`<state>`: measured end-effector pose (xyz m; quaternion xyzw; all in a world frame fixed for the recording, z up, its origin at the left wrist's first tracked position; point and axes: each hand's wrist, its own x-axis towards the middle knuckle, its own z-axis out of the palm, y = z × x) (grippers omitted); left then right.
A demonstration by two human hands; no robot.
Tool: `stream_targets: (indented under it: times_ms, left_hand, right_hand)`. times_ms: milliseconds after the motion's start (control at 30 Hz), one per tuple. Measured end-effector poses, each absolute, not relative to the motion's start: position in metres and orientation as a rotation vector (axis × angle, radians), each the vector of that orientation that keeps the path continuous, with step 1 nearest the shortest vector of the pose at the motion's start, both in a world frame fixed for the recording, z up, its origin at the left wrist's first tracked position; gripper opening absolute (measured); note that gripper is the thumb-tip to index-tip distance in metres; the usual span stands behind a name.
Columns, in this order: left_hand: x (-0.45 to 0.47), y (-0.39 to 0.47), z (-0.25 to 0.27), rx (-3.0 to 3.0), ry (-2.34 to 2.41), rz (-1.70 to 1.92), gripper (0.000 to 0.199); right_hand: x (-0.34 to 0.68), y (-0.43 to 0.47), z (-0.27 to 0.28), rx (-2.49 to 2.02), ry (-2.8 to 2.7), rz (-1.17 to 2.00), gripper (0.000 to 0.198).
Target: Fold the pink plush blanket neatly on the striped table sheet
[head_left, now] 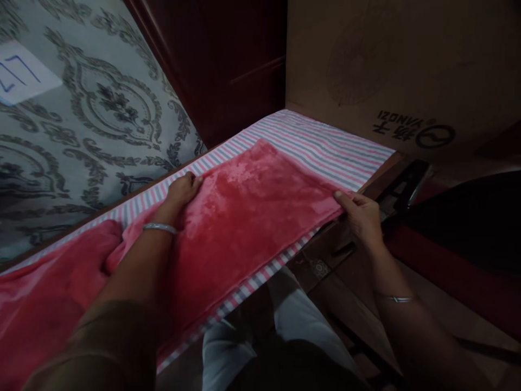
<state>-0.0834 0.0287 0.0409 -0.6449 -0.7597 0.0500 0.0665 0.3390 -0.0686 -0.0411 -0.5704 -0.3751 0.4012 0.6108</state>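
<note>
A red plush cloth point(244, 217) lies along a striped sheet, its right part spread flat and its left part bunched in thick folds point(89, 255). Over the far edge of the cloth rests my left hand point(184, 190), fingers curled down on the fabric and partly hidden. My right hand point(362, 214) pinches the near right corner between thumb and fingers, at the front edge of the table. Bracelets show on both wrists. The striped sheet point(325, 144) in pink, grey and white shows beyond the cloth and along its front edge.
A large cardboard box point(350, 60) with printed lettering stands at the back right. Patterned wallpaper point(118, 103) with a white paper note point(24, 73) covers the left wall, beside a dark red wooden panel point(228, 49). A dark object point(468, 228) sits at right.
</note>
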Motion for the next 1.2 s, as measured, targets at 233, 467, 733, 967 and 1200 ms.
stream_targets:
  times_ms: [233,467,733,967,1200]
  left_hand:
    - [-0.1,0.017,0.034,-1.798,-2.333,0.193,0.047]
    - [-0.088,0.03,0.044,-1.939,-2.303,0.149,0.053]
    - [0.005,0.095,0.041,-2.261,-2.114,-0.016,0.053]
    - [0.032,0.124,0.025,-2.082,-2.177,-0.234,0.035]
    - [0.044,0.14,0.036,-2.239,-2.21,-0.171,0.05]
  right_hand:
    - [0.337,-0.068,-0.043,-1.289,-0.825,0.913,0.04]
    - [0.334,-0.068,-0.041,-1.318,-0.778,0.932,0.044]
    - [0.332,-0.067,-0.035,-1.286,-0.769,1.005,0.05]
    - [0.33,-0.066,-0.035,-1.279,-0.782,0.97,0.051]
    - [0.33,-0.067,-0.032,-1.256,-0.758,1.043,0.049]
